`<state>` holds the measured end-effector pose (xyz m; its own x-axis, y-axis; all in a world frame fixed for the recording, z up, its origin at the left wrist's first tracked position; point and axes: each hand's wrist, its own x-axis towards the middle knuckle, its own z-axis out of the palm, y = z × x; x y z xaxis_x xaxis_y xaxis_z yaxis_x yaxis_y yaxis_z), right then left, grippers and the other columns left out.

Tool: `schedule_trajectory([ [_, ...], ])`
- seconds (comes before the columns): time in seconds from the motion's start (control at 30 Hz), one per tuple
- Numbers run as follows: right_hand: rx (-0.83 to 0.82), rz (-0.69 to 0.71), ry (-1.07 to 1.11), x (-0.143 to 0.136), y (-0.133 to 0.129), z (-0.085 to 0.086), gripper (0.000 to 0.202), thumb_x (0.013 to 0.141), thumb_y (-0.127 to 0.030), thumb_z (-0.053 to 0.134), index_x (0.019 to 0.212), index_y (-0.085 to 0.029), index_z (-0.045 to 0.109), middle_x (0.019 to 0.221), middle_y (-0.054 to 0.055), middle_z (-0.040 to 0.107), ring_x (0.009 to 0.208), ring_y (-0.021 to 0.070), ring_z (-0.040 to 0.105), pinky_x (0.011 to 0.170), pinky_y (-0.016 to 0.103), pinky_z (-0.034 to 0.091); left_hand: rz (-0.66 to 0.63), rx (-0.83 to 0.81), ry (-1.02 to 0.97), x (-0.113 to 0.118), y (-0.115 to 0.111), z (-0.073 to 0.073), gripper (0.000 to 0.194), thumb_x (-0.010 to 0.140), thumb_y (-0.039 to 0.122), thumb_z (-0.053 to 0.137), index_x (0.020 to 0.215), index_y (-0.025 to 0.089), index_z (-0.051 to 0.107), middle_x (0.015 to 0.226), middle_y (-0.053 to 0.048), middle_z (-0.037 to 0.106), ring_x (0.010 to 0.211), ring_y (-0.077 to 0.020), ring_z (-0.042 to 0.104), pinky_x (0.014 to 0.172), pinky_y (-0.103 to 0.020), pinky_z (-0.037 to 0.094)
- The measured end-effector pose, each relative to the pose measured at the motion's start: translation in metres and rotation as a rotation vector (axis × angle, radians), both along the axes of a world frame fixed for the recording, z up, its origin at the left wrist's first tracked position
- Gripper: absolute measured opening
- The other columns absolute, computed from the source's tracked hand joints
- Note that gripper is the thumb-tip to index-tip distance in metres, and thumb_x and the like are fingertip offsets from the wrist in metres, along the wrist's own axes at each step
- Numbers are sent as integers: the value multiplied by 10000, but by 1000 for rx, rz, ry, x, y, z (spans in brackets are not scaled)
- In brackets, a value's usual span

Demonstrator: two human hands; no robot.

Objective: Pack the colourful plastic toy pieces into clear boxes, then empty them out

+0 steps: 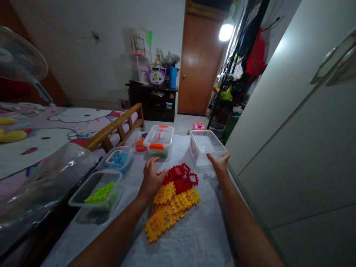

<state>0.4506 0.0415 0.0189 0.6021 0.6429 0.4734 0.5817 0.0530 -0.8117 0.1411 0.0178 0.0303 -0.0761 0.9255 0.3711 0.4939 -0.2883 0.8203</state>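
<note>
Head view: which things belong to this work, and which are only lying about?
Likely in the work: red pieces and yellow pieces, near left hand; clear box, at right hand; green pieces.
Probably lying about: fan; plastic sheeting; pink object on floor.

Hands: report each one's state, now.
Left hand: open, fingers slightly curled, beside the red pieces.
Right hand: at the clear box's near right corner; whether it grips cannot be told.

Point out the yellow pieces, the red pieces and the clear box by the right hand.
Yellow pieces (172,208): head view, middle of the pile.
Red pieces (181,184): head view, middle of the cluster.
Clear box (201,159): head view, its near wall.
</note>
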Motion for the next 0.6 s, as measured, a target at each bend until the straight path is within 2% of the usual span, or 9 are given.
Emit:
schedule_trajectory([
  [0.07,-51,-66,-117,-4,-7,-2,1370,544,-748,764,1525,-64,96,1542,326,247,1441,441,262,1153,588,264,59,44,-8,3,10,4,468,773,296,638,1211,209,500,1305,-120,469,1335,-304,440,1180,-518,323],
  [0.1,-65,-68,-155,-7,-10,-1,1398,521,-744,779,1536,-80,84,1569,327,177,1468,458,186,1160,622,212,85,68,-9,5,15,6,474,768,280,644,1211,214,488,1307,-117,453,1336,-303,431,1184,-518,315],
  [0.17,-73,-52,-272,-15,-13,1,1333,562,-743,761,1547,-125,107,1595,319,88,1484,479,108,1133,681,182,132,115,-1,8,24,8,499,764,255,650,1226,214,467,1337,-123,413,1358,-308,397,1197,-521,286],
  [0.27,-78,-80,-357,-24,-11,2,1113,661,-726,712,1516,-190,242,1608,290,18,1478,500,95,1086,715,210,186,152,30,10,39,10,545,773,243,654,1274,199,444,1409,-154,348,1413,-331,317,1210,-532,247],
  [0.37,-64,-109,-377,-27,-4,0,921,723,-697,684,1432,-196,377,1610,266,-19,1476,500,87,1083,696,235,210,162,86,8,54,13,557,783,238,651,1296,180,444,1465,-184,298,1456,-354,254,1220,-547,206],
  [0.5,-51,-92,-365,-27,11,-2,862,723,-666,706,1373,-175,423,1609,253,-48,1484,485,60,1105,652,255,203,209,169,6,71,16,539,796,251,640,1293,154,459,1498,-208,280,1476,-368,223,1222,-554,197],
  [0.6,-56,-90,-350,-23,26,-1,860,710,-640,731,1353,-152,432,1604,262,-54,1488,476,54,1129,624,243,196,220,205,6,81,17,542,788,273,642,1289,158,468,1464,-196,354,1448,-361,283,1214,-547,226],
])
